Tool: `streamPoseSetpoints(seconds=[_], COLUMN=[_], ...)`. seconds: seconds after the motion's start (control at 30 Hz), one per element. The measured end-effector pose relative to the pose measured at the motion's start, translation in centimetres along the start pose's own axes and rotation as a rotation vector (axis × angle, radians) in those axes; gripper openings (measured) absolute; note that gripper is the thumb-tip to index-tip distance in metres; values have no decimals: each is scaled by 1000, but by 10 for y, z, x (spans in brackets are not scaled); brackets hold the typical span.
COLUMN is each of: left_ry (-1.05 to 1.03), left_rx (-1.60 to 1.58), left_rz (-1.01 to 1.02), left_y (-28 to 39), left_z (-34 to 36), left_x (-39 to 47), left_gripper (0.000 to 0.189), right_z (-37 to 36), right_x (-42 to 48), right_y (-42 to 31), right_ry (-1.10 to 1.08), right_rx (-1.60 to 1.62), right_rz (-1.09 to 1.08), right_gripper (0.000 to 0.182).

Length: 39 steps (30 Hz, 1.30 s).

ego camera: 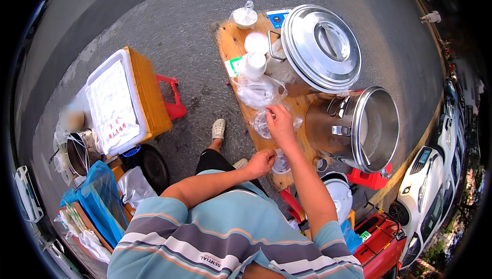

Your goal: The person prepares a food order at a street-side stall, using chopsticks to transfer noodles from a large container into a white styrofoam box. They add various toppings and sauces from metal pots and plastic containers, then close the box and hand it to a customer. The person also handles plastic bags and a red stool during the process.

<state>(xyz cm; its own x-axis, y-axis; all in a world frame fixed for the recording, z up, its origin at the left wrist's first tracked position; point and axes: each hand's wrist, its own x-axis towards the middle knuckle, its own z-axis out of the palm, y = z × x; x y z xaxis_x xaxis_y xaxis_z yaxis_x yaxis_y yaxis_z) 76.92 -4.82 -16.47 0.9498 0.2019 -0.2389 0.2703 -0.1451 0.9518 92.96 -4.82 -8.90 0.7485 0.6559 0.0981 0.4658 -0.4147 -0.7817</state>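
Observation:
My right hand (280, 121) is over the plastic bags on a wooden board (298, 115), fingers bent. Whether it pinches any film is unclear. Clear plastic bags (262, 123) lie beneath and beside its fingers. Closer to my body, my left hand (262, 162) is curled beside a clear-topped round tub (281, 162); what its fingertips grip is hidden. Farther along stand a stack of white plastic bowls (254, 63), more white round tubs or lids (256, 43) and a bagged white tub (245, 17). A bunch of white plastic bags (257, 91) lies just beyond my right hand.
Right of the bags stand a lidded steel pot (326, 46) and an open steel barrel (374, 125) with a handle inside. A small metal cup (320, 163) is near its base. Leftward, a cloth-topped box (111, 102) rests on a red stool (173, 96). Parked cars (421, 175) line the right.

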Motion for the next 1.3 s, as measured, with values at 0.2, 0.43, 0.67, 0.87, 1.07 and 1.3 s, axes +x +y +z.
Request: streamPoseSetpoints(seconds=[0.2, 0.43, 0.67, 0.87, 1.07, 1.3], left_ry=[-161, -236, -236, -248, -284, -223], left_rx=[-19, -2, 5, 1, -5, -17], left_rz=[-23, -32, 0, 10, -51, -91], left_y=[10, -6, -14, -12, -11, -1], left_z=[-26, -43, -45, -49, -46, -48], left_x=[0, 5, 16, 18, 14, 7], left_gripper=[16, 14, 14, 14, 15, 15], right_z=[72, 102, 93, 82, 68, 56], right_x=[96, 118, 104, 102, 95, 86], right_y=[51, 91, 90, 101, 97, 73], right_ry=[-144, -381, -339, -237, -235, -269], right_rx=[-413, -751, -675, -381, -260, -117], right_rz=[-86, -74, 32, 177, 269, 320], right_gripper=[17, 14, 14, 20, 23, 21])
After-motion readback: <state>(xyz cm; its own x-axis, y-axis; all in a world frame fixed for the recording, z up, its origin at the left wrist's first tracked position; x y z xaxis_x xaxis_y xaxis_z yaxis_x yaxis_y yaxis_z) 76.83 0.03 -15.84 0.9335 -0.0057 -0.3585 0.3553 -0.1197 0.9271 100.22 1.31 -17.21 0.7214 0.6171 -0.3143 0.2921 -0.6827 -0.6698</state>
